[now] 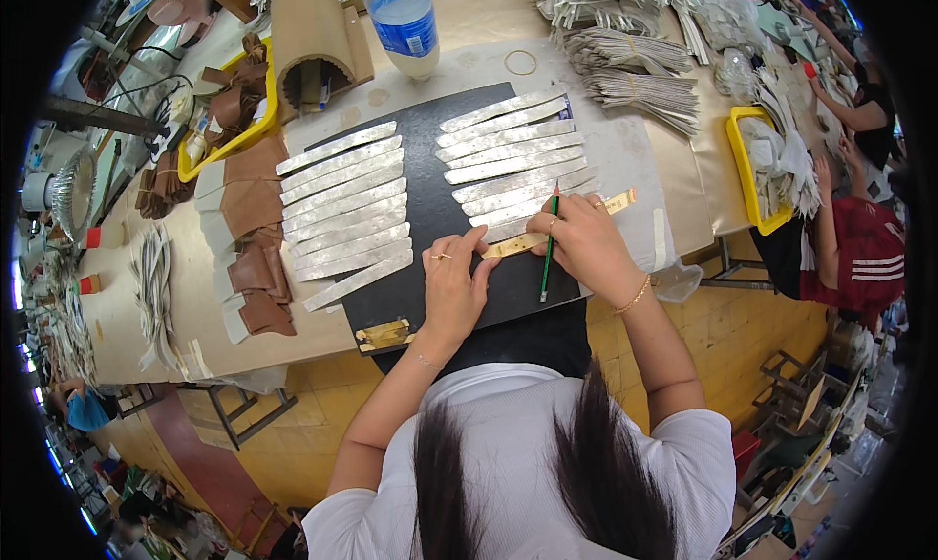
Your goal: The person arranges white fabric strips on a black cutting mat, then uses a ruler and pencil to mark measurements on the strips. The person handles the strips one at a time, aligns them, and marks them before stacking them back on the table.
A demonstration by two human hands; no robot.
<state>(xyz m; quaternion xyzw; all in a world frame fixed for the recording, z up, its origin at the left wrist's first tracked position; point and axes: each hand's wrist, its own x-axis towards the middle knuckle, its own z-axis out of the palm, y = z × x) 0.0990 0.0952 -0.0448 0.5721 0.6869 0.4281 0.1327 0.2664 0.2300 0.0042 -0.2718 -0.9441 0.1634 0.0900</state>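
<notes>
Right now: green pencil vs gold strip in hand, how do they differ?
The pencil is green and thin; the strip is gold and wider. The pencil runs up the picture; the strip slants crosswise. Only the right hand holds the pencil; the left hand also touches the strip. Both are long.

A head-worn fisheye looks steeply down onto the worktable [115, 311].

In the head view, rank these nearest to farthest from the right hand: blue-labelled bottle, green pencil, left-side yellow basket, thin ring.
From the right hand:
1. Green pencil, in its fingers.
2. Thin ring, ahead, slightly left.
3. Blue-labelled bottle, farther ahead, left.
4. Yellow basket, far left.
</notes>
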